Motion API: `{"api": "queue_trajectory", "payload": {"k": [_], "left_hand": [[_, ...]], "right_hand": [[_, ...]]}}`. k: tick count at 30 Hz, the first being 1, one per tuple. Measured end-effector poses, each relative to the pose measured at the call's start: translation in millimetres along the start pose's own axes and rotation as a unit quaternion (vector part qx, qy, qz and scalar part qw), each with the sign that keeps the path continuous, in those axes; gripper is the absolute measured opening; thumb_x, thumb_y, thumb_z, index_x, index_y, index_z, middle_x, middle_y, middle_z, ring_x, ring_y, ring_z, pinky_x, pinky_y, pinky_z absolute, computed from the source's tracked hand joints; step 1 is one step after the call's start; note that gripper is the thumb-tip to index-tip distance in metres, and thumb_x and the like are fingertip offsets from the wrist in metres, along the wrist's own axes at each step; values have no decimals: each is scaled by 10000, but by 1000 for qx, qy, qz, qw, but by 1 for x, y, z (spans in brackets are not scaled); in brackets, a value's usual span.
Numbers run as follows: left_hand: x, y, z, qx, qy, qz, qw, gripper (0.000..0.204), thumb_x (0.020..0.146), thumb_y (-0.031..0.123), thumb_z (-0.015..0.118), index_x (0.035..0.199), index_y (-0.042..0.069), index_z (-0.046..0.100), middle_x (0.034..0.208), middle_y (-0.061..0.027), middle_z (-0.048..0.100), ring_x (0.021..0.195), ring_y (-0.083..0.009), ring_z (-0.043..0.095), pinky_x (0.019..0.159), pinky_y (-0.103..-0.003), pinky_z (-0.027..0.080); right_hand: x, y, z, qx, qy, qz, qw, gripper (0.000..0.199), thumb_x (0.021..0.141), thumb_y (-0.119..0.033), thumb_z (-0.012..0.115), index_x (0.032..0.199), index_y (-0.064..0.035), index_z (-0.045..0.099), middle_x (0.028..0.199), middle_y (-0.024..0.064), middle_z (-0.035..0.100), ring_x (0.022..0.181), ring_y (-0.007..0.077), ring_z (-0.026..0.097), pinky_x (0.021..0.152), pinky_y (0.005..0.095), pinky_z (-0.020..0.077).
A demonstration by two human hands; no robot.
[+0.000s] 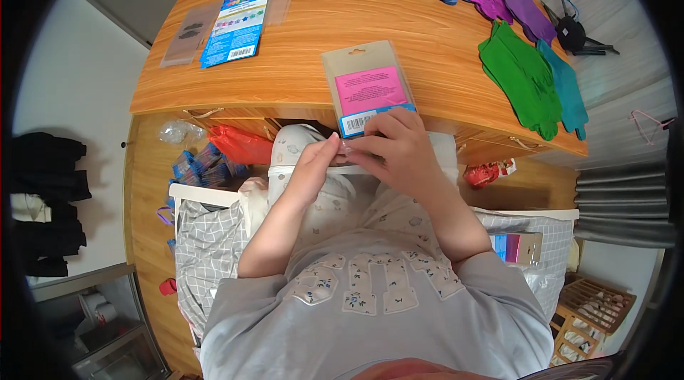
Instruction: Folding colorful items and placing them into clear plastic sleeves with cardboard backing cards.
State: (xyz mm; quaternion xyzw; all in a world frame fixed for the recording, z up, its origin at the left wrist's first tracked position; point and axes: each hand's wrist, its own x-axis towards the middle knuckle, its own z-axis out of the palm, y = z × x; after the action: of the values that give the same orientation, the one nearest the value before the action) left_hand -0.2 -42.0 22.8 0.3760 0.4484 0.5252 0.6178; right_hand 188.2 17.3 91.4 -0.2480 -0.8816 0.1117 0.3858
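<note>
Packet [370, 89] with beige backing, pink panel and blue barcode strip is being shown at the centre of the frame, its upper part being supported by the wooden table [292, 81], its lower end being met by both hands at the front edge. The left hand [313, 166] is being held below the lower left corner, thumb upward; the right hand [400, 145] is being held at the lower right corner, its fingers being bent inward. In each grip the fingertips are being held close together; whether they are being clamped on the packet cannot be told, their undersides being hidden. At upper left, a blue-and-white package [237, 27] is being carried by the table beside a clear sleeve [187, 38]. At upper right, a green piece [519, 84] is being partly bordered by a teal piece [564, 88].
</note>
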Motion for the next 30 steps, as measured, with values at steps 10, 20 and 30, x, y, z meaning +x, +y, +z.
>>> {"api": "queue_trajectory", "payload": {"k": [10, 20, 30], "left_hand": [[1, -3, 3, -31, -3, 13, 999, 341, 1025, 272, 579, 998, -24, 746, 959, -61, 736, 886, -81, 632, 840, -242, 473], [-1, 9, 7, -23, 0, 15, 1000, 366, 1036, 276, 542, 962, -11, 757, 950, -71, 751, 857, -85, 638, 809, -235, 456], [10, -3, -29, 65, -44, 66, 995, 273, 1056, 219, 507, 1065, 6, 678, 1068, -105, 727, 917, -132, 664, 795, -275, 508]], "right_hand": [[-8, 0, 8, -11, 18, -32, 999, 179, 728, -154, 806, 877, -174, 709, 915, -34, 627, 928, 211, 586, 835, 383, 436], [-17, 1, 0, 315, 59, 85, 944, 90, 891, -113, 682, 926, -108, 600, 1014, 44, 625, 966, 242, 569, 886, 394, 438], [-64, 52, -91, 785, 249, 180, 537, 204, 1070, -283, 449, 1074, -80, 464, 719, -17, 332, 617, 94, 324, 575, 269, 297]]}}
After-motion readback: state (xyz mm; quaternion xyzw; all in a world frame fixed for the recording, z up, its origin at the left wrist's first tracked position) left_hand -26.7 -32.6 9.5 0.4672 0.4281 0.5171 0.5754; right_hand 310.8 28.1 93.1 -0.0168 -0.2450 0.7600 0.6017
